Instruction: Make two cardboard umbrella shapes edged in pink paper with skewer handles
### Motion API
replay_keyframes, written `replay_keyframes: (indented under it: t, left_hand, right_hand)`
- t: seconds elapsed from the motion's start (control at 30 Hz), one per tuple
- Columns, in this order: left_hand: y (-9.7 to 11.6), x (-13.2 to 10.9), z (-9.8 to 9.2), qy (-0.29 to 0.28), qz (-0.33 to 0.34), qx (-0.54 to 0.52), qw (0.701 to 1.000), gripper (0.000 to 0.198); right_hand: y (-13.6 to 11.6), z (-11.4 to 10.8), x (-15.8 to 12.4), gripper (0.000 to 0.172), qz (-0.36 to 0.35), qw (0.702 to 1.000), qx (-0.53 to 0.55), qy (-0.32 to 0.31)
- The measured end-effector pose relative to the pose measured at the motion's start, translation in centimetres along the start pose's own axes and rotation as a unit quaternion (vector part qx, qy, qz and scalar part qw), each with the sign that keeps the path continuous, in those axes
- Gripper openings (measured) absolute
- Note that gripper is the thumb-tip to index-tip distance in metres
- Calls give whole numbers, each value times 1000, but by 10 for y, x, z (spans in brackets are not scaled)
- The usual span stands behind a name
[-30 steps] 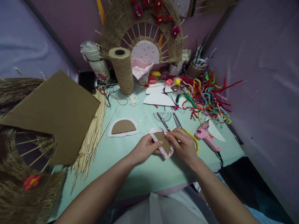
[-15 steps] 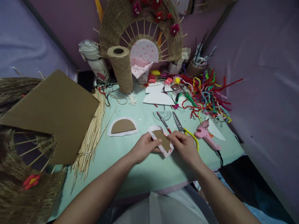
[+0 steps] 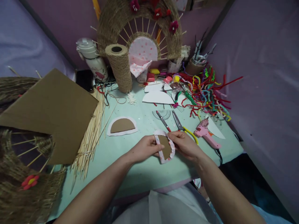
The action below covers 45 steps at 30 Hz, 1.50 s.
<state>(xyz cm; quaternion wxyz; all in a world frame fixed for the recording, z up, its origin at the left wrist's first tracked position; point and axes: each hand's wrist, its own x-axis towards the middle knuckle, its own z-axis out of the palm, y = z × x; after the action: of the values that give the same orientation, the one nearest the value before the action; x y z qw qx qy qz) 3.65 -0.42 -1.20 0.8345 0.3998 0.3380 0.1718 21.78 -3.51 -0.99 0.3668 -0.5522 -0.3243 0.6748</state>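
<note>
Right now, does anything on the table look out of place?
Yes, the fuzzy coloured stems at the back right: they lie tangled, poking several ways, while the pale sticks lie mostly side by side.

it's a craft wkspace w/ glue gun, twine spool & pipe cleaners.

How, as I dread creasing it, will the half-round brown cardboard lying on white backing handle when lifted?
The half-round cardboard looks thin and flat, so probably light and stiff. The white backing may flop along its bare margin. They might slip apart; no fastening shows.
</note>
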Motion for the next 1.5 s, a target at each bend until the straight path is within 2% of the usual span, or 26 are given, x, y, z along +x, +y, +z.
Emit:
replay_keyframes:
  t: [0.1, 0.2, 0.3, 0.37, 0.43, 0.5, 0.57, 0.63, 0.7, 0.77, 0.87, 0.93, 1.1, 1.27, 1.4, 1.5]
  left_hand:
    - [0, 0, -1, 8, 0, 12, 1000, 35]
    - [-1, 1, -1, 18, 0, 18, 1000, 30]
    - [0, 1, -1, 25, -1, 17, 1000, 24]
    - [1, 1, -2, 22, -4, 18, 1000, 23]
    - [3, 0, -2, 18, -7, 20, 1000, 25]
    - [4, 0, -3, 17, -9, 19, 1000, 28]
    - [5, 0, -5, 17, -5, 21, 1000, 29]
    - [6, 0, -6, 18, -1, 22, 1000, 27]
    - [6, 0, -6, 21, 3, 22, 1000, 26]
    - [7, -1, -7, 26, 9, 17, 999, 28]
    - [9, -1, -8, 29, 20, 11, 999, 32]
    - [9, 0, -10, 32, 27, 8, 999, 33]
    - [7, 1, -12, 54, 36, 5, 998, 34]
    - [9, 0, -9, 67, 42, -14, 997, 32]
    - [10, 1, -9, 81, 55, -12, 995, 31]
    - [9, 1, -8, 101, 53, -15, 993, 33]
  right_hand:
    - [-3, 0, -3, 40, -13, 1000, -24, 4]
    - [-6, 4, -6, 33, -78, 987, -135, 37]
    - [-4, 11, -8, 24, -203, 938, -257, 115]
    - [-1, 14, -8, 22, -249, 916, -280, 147]
    - [1, 13, -8, 29, -212, 936, -251, 127]
    - [3, 10, -8, 39, -138, 967, -199, 81]
    - [3, 9, -8, 41, -100, 978, -169, 66]
    - [4, 11, -8, 33, -124, 971, -185, 91]
    - [4, 14, -8, 25, -183, 948, -225, 134]
    - [2, 17, -9, 26, -214, 932, -242, 164]
    - [-1, 19, -10, 40, -144, 962, -185, 142]
    - [-2, 19, -9, 42, -99, 976, -151, 121]
    - [1, 23, -8, 31, -180, 943, -207, 190]
    - [2, 21, -10, 46, -84, 979, -146, 112]
    - [3, 23, -11, 37, -112, 971, -146, 155]
    - [6, 30, -10, 38, -123, 965, -134, 187]
